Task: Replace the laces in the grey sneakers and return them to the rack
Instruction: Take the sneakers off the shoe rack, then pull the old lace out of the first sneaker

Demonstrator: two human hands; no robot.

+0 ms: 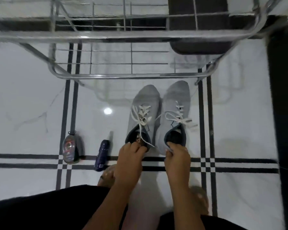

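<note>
The metal rack (123, 35) is blurred and cut off at the top. On the tiled floor (32, 97) just before it, both grey sneakers (175, 105) stand laced; the left hand (130, 155) pinches one heel, the right hand (176, 155) the other.

Two sneakers (158, 113) side by side before the rack (123, 35), bottle (102, 152) and tin (71, 150) to their left
</note>
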